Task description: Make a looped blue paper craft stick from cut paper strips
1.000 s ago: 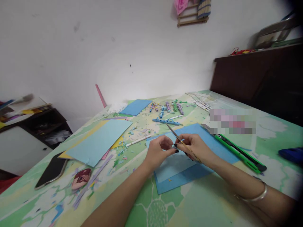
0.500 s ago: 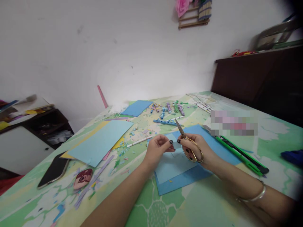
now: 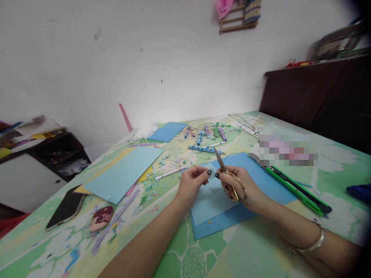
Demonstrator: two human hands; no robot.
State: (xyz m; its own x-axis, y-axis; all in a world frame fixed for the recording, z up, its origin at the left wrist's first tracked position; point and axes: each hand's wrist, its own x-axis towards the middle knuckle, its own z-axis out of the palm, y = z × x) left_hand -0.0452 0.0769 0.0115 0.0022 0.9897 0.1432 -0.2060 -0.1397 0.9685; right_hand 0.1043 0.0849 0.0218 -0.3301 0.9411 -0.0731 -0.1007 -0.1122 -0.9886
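Note:
My left hand (image 3: 193, 186) pinches a small light blue piece of paper (image 3: 212, 172) between thumb and fingers. Close by on the right, my right hand (image 3: 239, 181) has its fingers closed around gold-handled scissors (image 3: 220, 160), whose blades point up and away from me. The right thumb and fingertips come near the paper piece; whether they touch it I cannot tell. Below both hands lies a light blue sheet (image 3: 207, 208) with a cut line in it, resting on a darker blue sheet (image 3: 228, 221).
A green utility knife (image 3: 298, 189) lies at the right. On the left are stacked coloured sheets (image 3: 124, 170), a phone (image 3: 65, 208) and a small pink case (image 3: 101, 219). Paper scraps and several rolled paper pieces (image 3: 199, 138) are scattered farther back.
The small paper piece has turned and shows less of its face between my fingers. My right hand and the scissors have shifted slightly left.

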